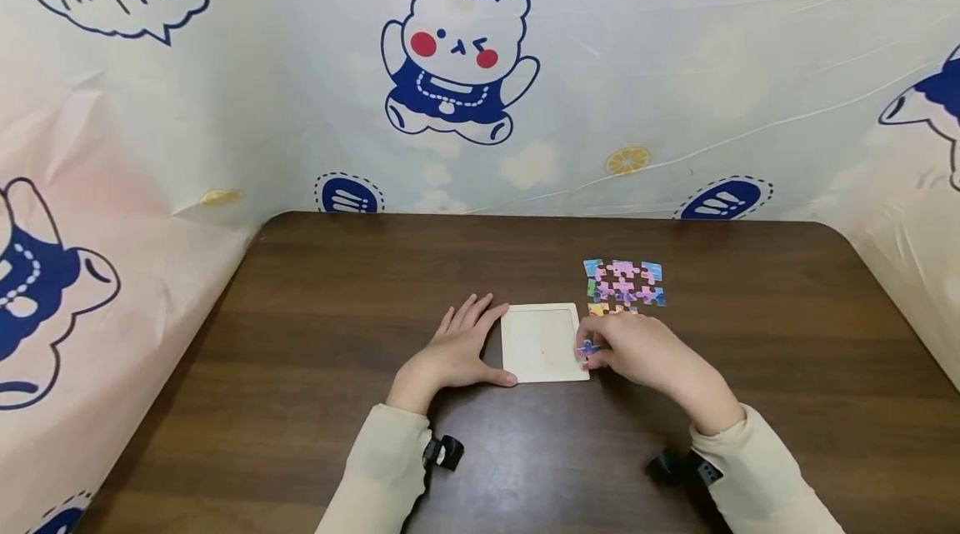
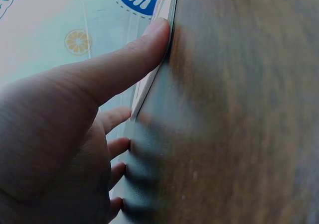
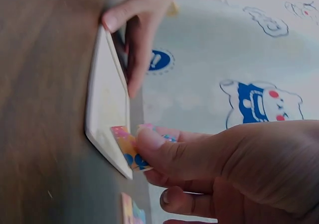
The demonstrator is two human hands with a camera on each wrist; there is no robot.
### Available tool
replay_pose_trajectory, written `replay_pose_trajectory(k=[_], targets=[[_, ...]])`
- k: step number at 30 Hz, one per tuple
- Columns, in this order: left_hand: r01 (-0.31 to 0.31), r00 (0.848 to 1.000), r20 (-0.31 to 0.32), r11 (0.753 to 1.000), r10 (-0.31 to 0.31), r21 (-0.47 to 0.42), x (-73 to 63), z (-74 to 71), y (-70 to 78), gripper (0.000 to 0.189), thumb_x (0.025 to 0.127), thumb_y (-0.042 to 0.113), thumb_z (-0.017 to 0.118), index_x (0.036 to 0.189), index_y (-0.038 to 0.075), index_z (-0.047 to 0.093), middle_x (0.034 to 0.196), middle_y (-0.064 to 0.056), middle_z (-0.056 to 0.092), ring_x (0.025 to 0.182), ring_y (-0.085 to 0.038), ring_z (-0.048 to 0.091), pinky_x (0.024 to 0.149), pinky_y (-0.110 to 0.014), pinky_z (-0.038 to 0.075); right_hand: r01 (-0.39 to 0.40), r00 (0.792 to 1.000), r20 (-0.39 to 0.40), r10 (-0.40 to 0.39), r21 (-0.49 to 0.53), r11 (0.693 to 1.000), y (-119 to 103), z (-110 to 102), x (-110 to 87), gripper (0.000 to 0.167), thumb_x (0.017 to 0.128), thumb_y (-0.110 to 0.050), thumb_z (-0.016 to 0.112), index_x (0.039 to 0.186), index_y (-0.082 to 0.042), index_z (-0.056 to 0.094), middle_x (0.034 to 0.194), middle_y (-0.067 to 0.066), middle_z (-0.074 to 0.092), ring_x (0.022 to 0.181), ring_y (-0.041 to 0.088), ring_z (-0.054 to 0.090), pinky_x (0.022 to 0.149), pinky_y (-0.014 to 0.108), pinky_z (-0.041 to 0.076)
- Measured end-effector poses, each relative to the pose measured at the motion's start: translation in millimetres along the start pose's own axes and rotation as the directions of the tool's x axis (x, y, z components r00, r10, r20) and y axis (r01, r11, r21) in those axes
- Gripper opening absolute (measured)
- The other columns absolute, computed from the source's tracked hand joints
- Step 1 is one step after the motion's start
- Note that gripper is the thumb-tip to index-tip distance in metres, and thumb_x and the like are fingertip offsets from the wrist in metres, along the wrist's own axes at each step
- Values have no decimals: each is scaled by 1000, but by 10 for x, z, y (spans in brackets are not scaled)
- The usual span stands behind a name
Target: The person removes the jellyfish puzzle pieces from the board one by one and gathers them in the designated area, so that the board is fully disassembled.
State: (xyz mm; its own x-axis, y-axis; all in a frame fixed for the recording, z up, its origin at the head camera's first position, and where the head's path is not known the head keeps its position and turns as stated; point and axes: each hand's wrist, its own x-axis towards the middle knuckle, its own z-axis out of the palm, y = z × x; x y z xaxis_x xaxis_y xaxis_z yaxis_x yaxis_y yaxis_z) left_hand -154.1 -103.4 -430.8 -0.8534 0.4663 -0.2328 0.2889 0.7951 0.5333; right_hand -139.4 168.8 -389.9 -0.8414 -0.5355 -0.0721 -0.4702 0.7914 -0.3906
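A square, pale wooden puzzle tray (image 1: 543, 344) with a raised rim lies flat on the table. My left hand (image 1: 450, 353) is spread along its left side, thumb at the near corner and index fingertip at the far one. In the left wrist view the thumb (image 2: 134, 55) rests on the rim. My right hand (image 1: 648, 351) pinches a colourful jigsaw piece (image 3: 124, 147) between thumb and fingers, over the tray's right edge. The piece shows orange, pink and blue; in the right wrist view it stands tilted close above the tray.
Several more jigsaw pieces (image 1: 624, 269) lie in loose rows behind and right of the tray; my right hand hides part of the nearest row. The brown wooden table (image 1: 337, 309) ends at a patterned cloth backdrop (image 1: 585, 101). Dark wrist straps (image 1: 444, 452) sit at both sleeves.
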Motion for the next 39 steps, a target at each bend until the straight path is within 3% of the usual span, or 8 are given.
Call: replay_pose_trajectory(k=[8, 14, 24, 39], targets=[[-9, 1000, -7, 1000, 9, -3, 22, 35, -27, 106, 75, 49, 83, 158, 16, 26, 164, -10, 13, 151, -31, 2, 119, -53, 0, -104, 994, -22, 104, -7, 995, 197, -177, -60, 17, 82, -14, 81, 94, -16, 69, 70, -10, 58, 64, 8, 52, 58, 35, 46], [-10, 1000, -4, 1000, 10, 3, 24, -2, 4, 105, 75, 50, 83, 157, 17, 27, 164, -10, 14, 151, -30, 3, 119, -54, 2, -166, 986, -5, 168, 100, 981, 387, -266, -70, 21, 83, -13, 80, 98, -8, 66, 78, -4, 65, 67, 12, 56, 64, 35, 48], [3, 1000, -2, 1000, -3, 15, 28, 11, -16, 105, 75, 51, 83, 158, 19, 26, 164, -8, 13, 151, -29, 2, 120, -53, 2, -153, 985, -42, 165, 209, 966, 705, -310, -107, 21, 85, -5, 77, 102, -2, 65, 79, 1, 65, 71, 17, 57, 66, 35, 49], [13, 1000, 0, 1000, -13, 18, 20, 3, -8, 105, 75, 51, 83, 158, 20, 26, 165, -7, 13, 152, -28, 2, 120, -51, 1, -248, 965, -37, 260, 192, 949, 947, -313, -156, 21, 88, -4, 73, 104, 3, 63, 83, 7, 66, 72, 20, 58, 67, 39, 50]])
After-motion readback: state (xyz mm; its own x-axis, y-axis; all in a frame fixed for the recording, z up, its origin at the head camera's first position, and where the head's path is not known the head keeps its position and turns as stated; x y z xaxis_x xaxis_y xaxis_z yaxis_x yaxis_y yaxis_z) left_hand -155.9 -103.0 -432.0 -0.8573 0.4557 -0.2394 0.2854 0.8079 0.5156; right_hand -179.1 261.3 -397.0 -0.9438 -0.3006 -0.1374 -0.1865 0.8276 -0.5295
